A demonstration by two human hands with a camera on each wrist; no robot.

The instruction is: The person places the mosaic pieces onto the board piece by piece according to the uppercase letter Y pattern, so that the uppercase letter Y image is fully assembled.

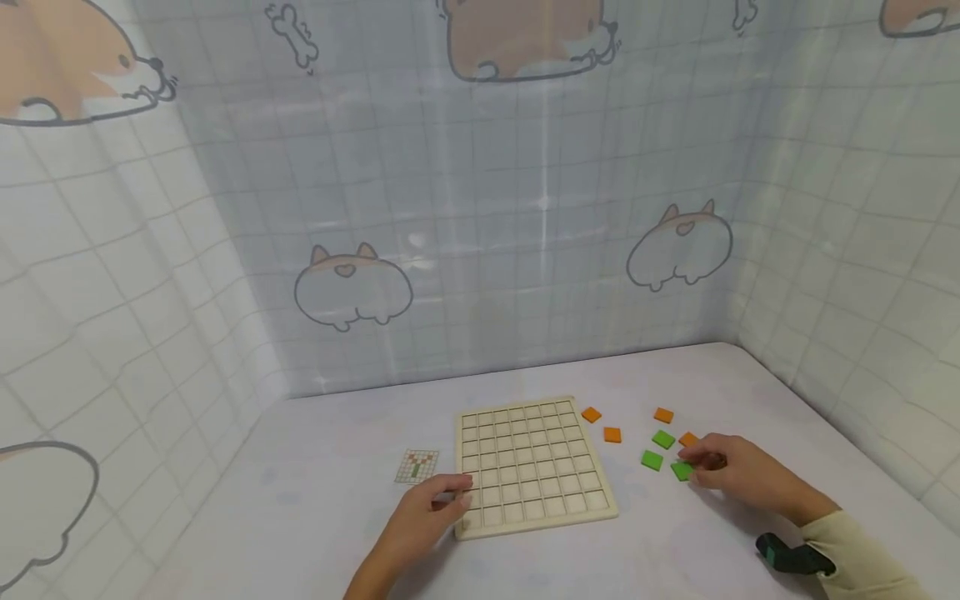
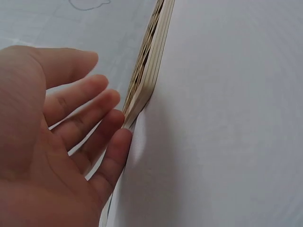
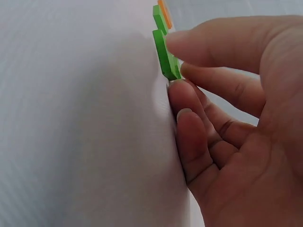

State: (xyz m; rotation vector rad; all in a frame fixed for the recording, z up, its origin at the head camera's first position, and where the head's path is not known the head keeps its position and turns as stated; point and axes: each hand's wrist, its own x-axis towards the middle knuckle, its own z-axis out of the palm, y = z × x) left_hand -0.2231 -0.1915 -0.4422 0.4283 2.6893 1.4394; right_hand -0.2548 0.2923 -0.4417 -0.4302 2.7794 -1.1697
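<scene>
A pale wooden grid board [image 1: 528, 465] lies flat, its squares bare. My left hand [image 1: 423, 517] is at its lower left edge, fingers loosely bent and holding nothing. In the left wrist view, the fingertips of that hand [image 2: 71, 123] meet the board's corner [image 2: 146, 87]. On the right, my right hand [image 1: 742, 473] has thumb and forefinger at the edges of a green tile [image 1: 681, 471], pinching it low at the tabletop. The right wrist view shows the thumb of this hand [image 3: 227, 109] overlapping the green tile [image 3: 164, 56].
Two more green tiles, one of them nearest the board [image 1: 652, 460], lie beside several orange tiles [image 1: 612, 435]. Left of the board is a small pattern card [image 1: 417, 466] with an orange and green figure. Printed curtain walls [image 1: 517, 292] enclose the white table [image 1: 315, 500].
</scene>
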